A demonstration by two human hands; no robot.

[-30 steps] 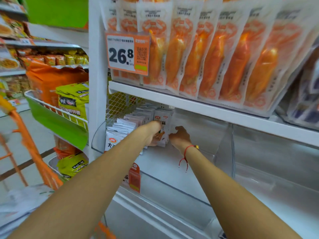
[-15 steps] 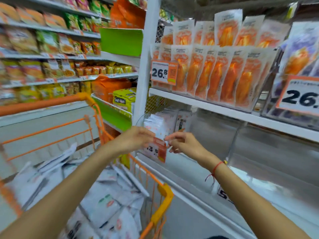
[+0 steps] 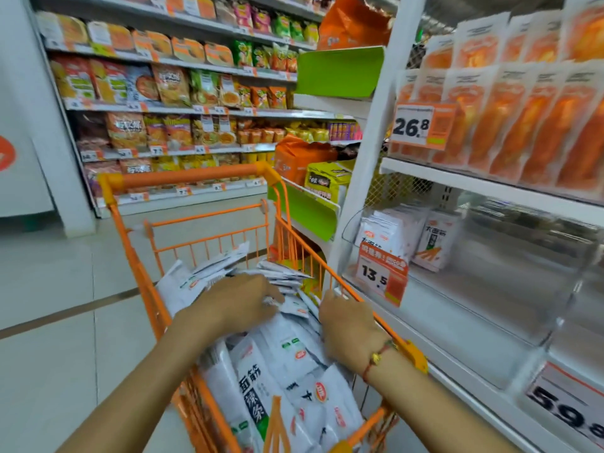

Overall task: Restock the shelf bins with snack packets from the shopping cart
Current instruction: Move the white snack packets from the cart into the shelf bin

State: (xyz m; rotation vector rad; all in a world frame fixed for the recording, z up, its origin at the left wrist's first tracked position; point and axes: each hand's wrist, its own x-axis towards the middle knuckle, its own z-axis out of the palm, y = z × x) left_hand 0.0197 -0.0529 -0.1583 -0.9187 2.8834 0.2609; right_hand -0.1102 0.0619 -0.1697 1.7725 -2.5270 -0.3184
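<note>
On my right I see the white shelving unit [image 3: 470, 186], its upper tier packed with upright orange packets [image 3: 510, 116] behind a 26.8 price tag [image 3: 421, 125]. Below that tier sits the clear shelf bin [image 3: 490, 289], where a short row of white snack packets [image 3: 405, 237] stands on edge at the left end, behind a 13.5 price tag [image 3: 380, 277] clipped to the bin's front; the bin beside it to the right carries a tag [image 3: 568, 403] reading 59. In front of me stands the orange shopping cart [image 3: 192, 176], its basket heaped with loose white snack packets [image 3: 281, 364] printed with black characters and small red logos. Across the aisle I make out long shelves of noodle and crisp bags [image 3: 163, 89], blurred. My left hand [image 3: 235, 304] reaches down into the cart and lies on the heap with fingers bent over the packets; I cannot tell whether it actually grips one. My right hand [image 3: 346, 320] rests at the cart's right rim, fingers curled down toward the packets just inside it, and I cannot tell whether it holds anything. A red string bracelet [image 3: 376, 358] circles the right wrist.
</note>
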